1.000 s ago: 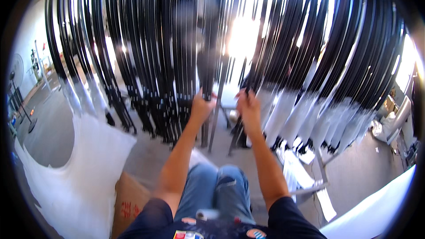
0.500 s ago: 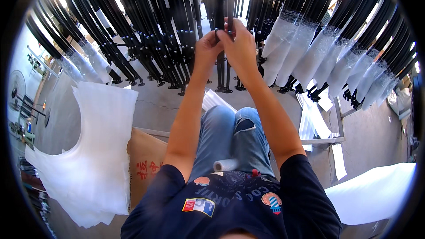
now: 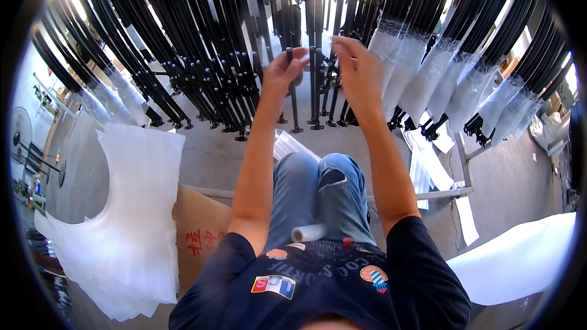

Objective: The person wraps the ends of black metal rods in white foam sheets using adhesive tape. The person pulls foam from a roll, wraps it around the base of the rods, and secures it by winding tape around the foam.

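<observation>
Many slim black metal bars, with rivets and small end brackets, hang close together in front of me. My left hand is raised among the middle bars, its thumb and fingers apart and partly blurred beside a black bar; whether it touches that bar is unclear. To its right, past a pair of bars between the hands, my right hand is lifted with loosely bent fingers, smeared by motion. Nothing shows in its grasp. A small white roll lies on my lap.
Bars on the right have their lower parts in whitish wrap; similar wrapped bars hang far left. White sheets drape over a brown cardboard box at left. Another white sheet lies right, near a metal frame rail.
Both hands were together on a black bar in the middle. They have let go and moved apart, the left slightly leftward and the right further right. The bars have shifted slightly.
</observation>
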A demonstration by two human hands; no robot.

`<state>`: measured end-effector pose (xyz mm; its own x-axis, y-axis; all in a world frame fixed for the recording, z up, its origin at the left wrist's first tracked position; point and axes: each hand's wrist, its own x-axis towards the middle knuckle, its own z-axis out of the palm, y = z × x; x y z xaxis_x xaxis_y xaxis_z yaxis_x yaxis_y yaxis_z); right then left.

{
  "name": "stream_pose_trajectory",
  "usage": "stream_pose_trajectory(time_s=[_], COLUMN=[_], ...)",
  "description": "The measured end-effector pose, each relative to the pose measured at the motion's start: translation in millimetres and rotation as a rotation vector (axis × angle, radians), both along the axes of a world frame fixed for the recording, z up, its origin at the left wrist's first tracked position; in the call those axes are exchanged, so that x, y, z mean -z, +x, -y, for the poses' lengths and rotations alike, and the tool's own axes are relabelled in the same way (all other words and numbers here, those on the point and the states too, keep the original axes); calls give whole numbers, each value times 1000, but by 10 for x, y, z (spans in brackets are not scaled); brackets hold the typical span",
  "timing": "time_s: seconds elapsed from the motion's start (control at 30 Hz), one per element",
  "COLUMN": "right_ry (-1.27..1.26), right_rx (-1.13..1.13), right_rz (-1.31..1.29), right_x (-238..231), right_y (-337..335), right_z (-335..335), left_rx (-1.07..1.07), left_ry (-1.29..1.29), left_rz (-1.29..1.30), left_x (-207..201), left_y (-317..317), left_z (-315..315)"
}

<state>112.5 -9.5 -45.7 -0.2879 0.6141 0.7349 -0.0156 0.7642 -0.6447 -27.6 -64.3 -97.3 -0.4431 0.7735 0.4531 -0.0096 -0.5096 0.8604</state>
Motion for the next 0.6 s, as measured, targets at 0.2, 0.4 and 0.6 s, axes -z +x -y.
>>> stream_pose_trajectory(time_s=[0.2, 0.4, 0.6], right_ry=[-123, -222, -232], right_rx=[105, 29, -175], right_rz=[-242, -289, -85], right_x=[123, 222, 355], right_y=[32, 30, -121], right_z=[-83, -177, -189], left_rx=[166, 214, 250], left_ry=[-50, -62, 2], left_rz=[-47, -92, -38], left_x=[9, -10, 98], left_y=[-76, -39, -37], left_z=[-122, -189, -321])
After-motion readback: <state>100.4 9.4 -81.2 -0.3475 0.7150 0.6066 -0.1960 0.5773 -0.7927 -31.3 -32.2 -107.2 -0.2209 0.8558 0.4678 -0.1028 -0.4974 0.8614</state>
